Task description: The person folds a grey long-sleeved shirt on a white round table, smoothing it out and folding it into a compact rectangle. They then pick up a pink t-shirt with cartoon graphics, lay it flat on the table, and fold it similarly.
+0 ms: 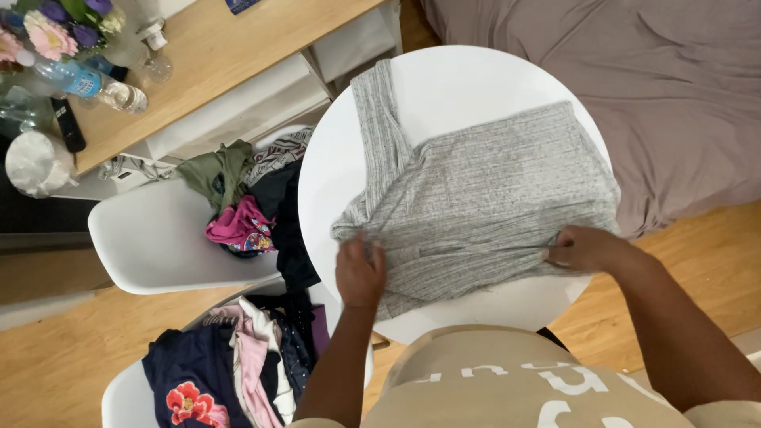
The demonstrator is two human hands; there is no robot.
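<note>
Grey ribbed knit, a sleeveless top (476,198), lies spread over the round white table (444,79), its shoulder strap reaching toward the far rim and its body covering most of the near half. Only the head view is given, looking straight down.

At the garment's near left edge, the left hand (361,271) is closed, pinching a gather of the cloth so that small folds bunch under the fingers. The right hand (583,247) is closed too, on the near right edge, where the fabric puckers into tight creases at the grip. Between the two hands the hem runs slack along the table's near side.

The cloth looks thin, light and quite limp: it wrinkles wherever it is pinched and drapes flat elsewhere, so it likely stretches and sags if lifted by one point. Holding it at two spread points along an edge or seam, as both hands do, seems the surest way to keep it square; the smooth tabletop probably lets it slide easily.

Left of the table, a white chair (151,238) carries a heap of clothes (246,206), olive, pink and dark. A second heap (230,364), navy with a red flower, lies nearer. A wooden desk (230,47) holds a water bottle (79,79) and flowers (55,24); a bed with a mauve cover (674,95) stands to the right.
</note>
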